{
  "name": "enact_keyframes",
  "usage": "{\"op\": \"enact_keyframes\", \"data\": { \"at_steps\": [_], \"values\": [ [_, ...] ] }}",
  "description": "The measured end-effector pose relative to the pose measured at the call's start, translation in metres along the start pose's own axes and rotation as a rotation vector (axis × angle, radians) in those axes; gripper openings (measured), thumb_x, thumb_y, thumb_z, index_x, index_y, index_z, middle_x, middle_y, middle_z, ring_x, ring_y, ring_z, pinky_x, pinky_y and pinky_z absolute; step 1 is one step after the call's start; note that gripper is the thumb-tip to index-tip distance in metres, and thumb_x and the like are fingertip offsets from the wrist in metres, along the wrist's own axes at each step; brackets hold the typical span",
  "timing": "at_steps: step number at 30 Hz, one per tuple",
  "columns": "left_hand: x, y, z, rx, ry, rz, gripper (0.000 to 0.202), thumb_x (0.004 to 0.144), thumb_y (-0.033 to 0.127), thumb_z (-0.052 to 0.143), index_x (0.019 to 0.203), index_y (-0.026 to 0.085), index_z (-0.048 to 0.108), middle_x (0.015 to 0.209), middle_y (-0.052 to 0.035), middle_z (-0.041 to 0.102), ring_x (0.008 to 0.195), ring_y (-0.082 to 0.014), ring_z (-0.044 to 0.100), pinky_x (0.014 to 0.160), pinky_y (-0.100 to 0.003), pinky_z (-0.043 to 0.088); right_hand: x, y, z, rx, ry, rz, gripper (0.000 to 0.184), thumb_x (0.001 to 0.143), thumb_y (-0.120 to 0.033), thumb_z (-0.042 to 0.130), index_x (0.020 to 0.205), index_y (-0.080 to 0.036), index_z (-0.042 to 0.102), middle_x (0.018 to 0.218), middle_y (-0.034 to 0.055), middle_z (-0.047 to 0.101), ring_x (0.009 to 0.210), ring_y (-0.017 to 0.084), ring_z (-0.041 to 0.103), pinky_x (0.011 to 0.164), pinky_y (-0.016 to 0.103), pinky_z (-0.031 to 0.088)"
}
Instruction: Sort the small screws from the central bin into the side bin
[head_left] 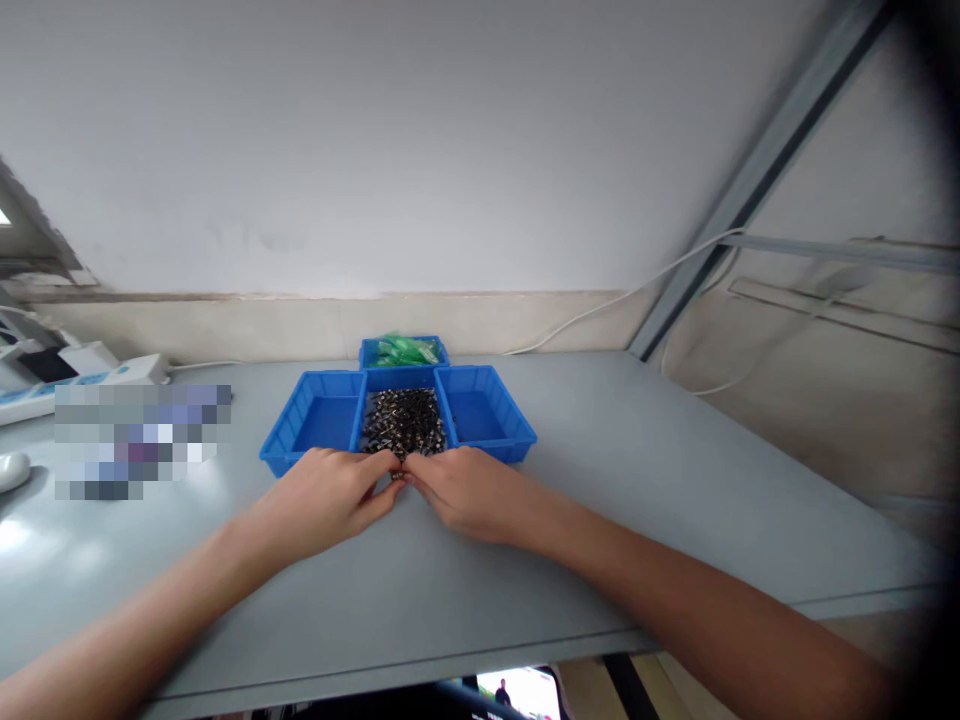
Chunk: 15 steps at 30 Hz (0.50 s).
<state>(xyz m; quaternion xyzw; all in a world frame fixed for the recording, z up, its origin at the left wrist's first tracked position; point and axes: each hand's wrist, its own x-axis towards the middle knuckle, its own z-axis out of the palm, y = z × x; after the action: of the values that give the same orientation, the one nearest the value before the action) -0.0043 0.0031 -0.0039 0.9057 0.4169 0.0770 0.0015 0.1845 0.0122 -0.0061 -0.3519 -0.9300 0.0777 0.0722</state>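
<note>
The grey tabletop (645, 480) stretches around the middle blue tray (401, 379), which holds a heap of small dark and silvery metal parts (405, 418). Just left of that middle tray stands a left blue tray (324, 425), just right of it a right blue tray (480, 418), and behind it a smaller tray holding green pieces (409, 351). Beyond the middle tray rises a pale wall (450, 160); well to its right are a slanting metal post (750, 190) and a white cable (600, 305), and well to its left a power strip (135, 374).

The left hand (334, 490) and right hand (469, 490) meet at the middle tray's near edge, backs upward, forearms coming in from either side. The fingers of both are pinched together on a small metal piece (399, 476), mostly hidden by the fingertips.
</note>
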Motion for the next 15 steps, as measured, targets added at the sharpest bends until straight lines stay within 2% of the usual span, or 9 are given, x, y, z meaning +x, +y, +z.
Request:
{"op": "enact_keyframes", "data": {
  "at_steps": [15],
  "values": [
    [-0.0004,0.002,-0.0033,-0.018,0.002,-0.039,0.027,0.088,0.034,0.035,0.096,0.02,0.056,0.067,0.0016,0.062,0.057,-0.0145,0.058,0.051,-0.025,0.037,0.0002,0.0025,0.0015,0.012,0.001,-0.02,0.016,0.087,-0.016,0.035,0.087,-0.014,0.05,0.078,0.0065,0.062,0.066,0.015,0.057,0.056,0.024,0.037]
  ]
}}
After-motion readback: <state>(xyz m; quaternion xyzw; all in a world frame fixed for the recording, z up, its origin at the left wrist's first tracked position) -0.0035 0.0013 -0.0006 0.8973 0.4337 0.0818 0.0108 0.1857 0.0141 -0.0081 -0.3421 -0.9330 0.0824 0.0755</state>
